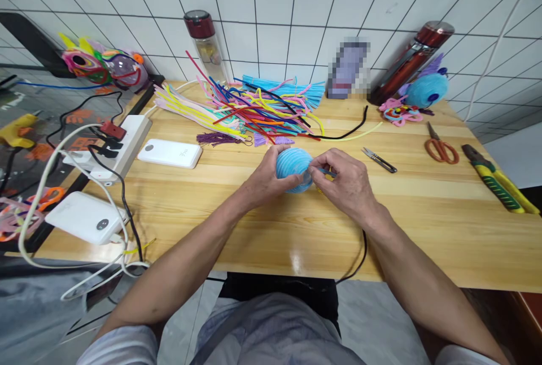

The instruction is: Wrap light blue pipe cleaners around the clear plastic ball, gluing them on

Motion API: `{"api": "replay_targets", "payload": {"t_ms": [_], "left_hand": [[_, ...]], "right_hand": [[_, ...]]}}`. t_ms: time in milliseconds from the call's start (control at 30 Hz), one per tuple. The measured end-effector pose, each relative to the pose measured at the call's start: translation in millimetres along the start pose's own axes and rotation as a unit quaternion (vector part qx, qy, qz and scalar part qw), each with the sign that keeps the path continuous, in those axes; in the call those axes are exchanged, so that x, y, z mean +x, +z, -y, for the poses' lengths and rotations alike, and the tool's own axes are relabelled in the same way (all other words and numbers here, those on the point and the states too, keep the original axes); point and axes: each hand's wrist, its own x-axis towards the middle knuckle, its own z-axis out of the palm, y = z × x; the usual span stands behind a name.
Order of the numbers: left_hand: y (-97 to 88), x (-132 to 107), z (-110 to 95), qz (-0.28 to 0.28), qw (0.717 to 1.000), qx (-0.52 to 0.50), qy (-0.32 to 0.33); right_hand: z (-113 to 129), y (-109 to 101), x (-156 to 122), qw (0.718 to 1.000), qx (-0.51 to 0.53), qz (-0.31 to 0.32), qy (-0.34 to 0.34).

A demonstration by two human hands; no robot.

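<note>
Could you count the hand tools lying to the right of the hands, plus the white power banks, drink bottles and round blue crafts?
Hand tools: 3 (snips, scissors, pliers)
White power banks: 2 (far power bank, near power bank)
Drink bottles: 2 (clear bottle, red bottle)
Round blue crafts: 2 (held ball, decorated ball)
Total: 9

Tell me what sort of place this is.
Probably a craft workspace: colorful pipe cleaners are heaped on a wooden table, with orange-handled scissors and pliers lying there too.
</note>
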Motion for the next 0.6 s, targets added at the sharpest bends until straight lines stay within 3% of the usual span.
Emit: {"api": "replay_targets", "payload": {"t_ms": [233, 600], "left_hand": [[-0.3, -1.5, -2.5, -0.013, 0.999, 0.035, 0.006], [10.1, 0.1, 7.4, -0.115, 0.993, 0.005, 0.011]], "right_hand": [[5.1, -0.5, 1.0, 1.0, 0.006, 0.005, 0.003], [-1.3, 0.6, -0.1, 1.0, -0.004, -0.022, -0.003]]}}
